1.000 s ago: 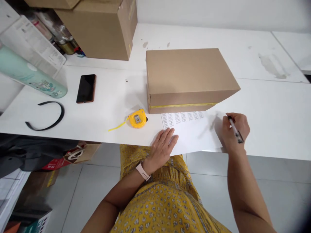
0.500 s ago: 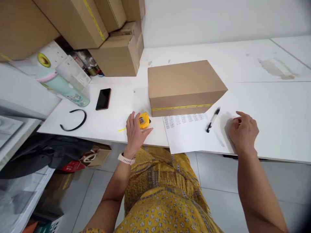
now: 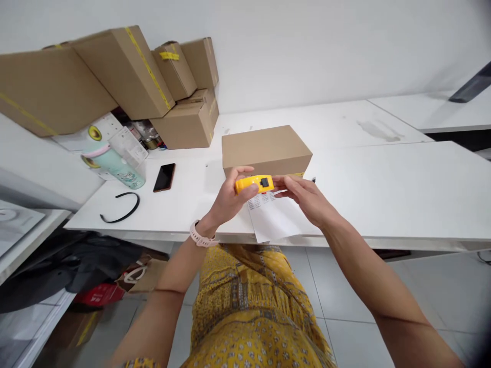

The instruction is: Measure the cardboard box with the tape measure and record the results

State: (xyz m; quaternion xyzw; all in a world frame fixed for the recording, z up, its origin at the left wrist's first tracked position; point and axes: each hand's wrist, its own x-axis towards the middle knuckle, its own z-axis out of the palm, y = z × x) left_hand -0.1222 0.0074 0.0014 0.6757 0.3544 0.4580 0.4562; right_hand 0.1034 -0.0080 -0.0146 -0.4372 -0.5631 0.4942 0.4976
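A yellow tape measure [image 3: 249, 184] is held up over the table's front part by my left hand [image 3: 229, 200], thumb along its near side and fingers behind. Its black button faces up. My right hand [image 3: 305, 197] is at its right end, fingers and thumb closed together there; the fingertips are partly hidden. Behind both hands sits a closed cardboard box [image 3: 268, 145] with a yellow tape strip low on its front. Below the hands lies a white sheet with printed rows [image 3: 270, 222]. A pen [image 3: 313, 180] is mostly hidden behind my right hand.
On the left of the white table [image 3: 383, 199] are a phone [image 3: 164, 177], a black headband [image 3: 132, 207] and a mint bottle [image 3: 117, 166]. Several cardboard boxes [image 3: 184, 125] are stacked at the back left against the wall. A dark object [image 3: 471, 84] stands far right.
My left hand has picked up the tape measure from the table and brought it right. My right hand has come left from the table to meet it. The view has tilted upward and shifted right.
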